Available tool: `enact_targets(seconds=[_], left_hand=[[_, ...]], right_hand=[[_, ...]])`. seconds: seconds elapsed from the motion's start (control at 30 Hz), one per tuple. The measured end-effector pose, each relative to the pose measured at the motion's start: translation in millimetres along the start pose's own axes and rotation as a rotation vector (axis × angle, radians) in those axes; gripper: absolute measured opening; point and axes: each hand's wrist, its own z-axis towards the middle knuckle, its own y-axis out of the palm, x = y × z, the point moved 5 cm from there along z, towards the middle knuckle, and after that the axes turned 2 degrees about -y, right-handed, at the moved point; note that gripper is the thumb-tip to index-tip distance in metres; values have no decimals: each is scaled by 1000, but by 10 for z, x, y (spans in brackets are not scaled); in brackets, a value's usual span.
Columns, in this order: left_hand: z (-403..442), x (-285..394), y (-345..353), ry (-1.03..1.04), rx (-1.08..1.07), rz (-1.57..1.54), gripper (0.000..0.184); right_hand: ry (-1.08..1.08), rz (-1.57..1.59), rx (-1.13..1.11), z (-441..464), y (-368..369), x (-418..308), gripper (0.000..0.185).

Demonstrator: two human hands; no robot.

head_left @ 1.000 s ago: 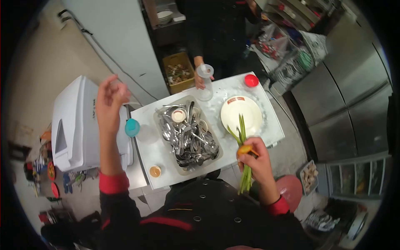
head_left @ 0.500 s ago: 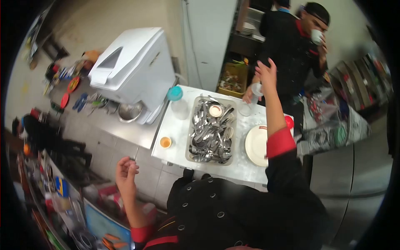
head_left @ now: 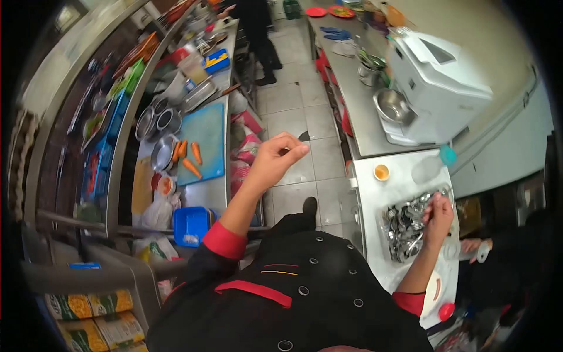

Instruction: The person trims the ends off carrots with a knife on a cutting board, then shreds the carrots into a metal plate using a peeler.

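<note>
My left hand (head_left: 277, 159) is raised over the floor aisle with its fingers curled toward the thumb; I see nothing held in it. On the other side, my right hand (head_left: 438, 222) hovers with bent fingers in front of a tray (head_left: 384, 237) heaped with metal cutlery (head_left: 404, 226). No utensil shows plainly in that hand. Partly behind my right forearm lies a white plate (head_left: 433, 293). A small orange cup (head_left: 381, 172) and a clear bottle with a teal lid (head_left: 448, 155) stand on the same white tabletop (head_left: 369, 205).
At right, a co-worker's hand (head_left: 472, 246) is by a clear cup (head_left: 482, 253). A white machine (head_left: 440, 94) and steel bowl (head_left: 393, 107) occupy the far counter. Left, carrots (head_left: 190, 169) lie on a blue cutting board (head_left: 204, 138) near a blue bin (head_left: 192, 226). Another person (head_left: 255, 35) stands ahead.
My view has swung left toward the aisle. My right hand, formerly stretched out with spread fingers near the co-worker, has drawn back and curled. My left hand stays loosely closed.
</note>
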Motion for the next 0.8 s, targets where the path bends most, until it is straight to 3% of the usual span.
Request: enact_targets(seconds=[0.07, 0.17, 0.23, 0.27, 0.3, 0.33, 0.47, 0.53, 0.67, 0.8], left_hand=[[5, -65, -80, 48, 23, 6, 22], [69, -413, -288, -158, -108, -51, 77], [247, -931, -690, -205, -13, -38, 73], [325, -1129, -916, -244, 44, -12, 70], [367, -1275, -1180, -360, 154, -29, 64], [459, -1819, -1470, -314, 241, -121, 55], [432, -2419, -2465, -373, 540, -180, 46], [242, -2707, -2773, -441, 624, -245, 44], [-179, -3236, -3217, -586, 712, -144, 43], [-459, -3409, -3545, -681, 796, -209, 42]], right_hand=[[71, -15, -101, -41, 663, -112, 23], [158, -49, -306, -81, 1407, 66, 16], [142, -11, -545, -104, 1931, 239, 16], [109, 19, -574, -244, 2386, -30, 47], [144, -12, -721, -194, 2593, 85, 58], [182, -42, -864, -165, 2779, 234, 69], [327, -78, -1092, 11, 3602, 722, 69], [223, -341, -1275, 145, 4033, 848, 70], [294, -439, -1391, 446, 4842, 1018, 70], [148, -521, -1395, 786, 5652, 989, 61]])
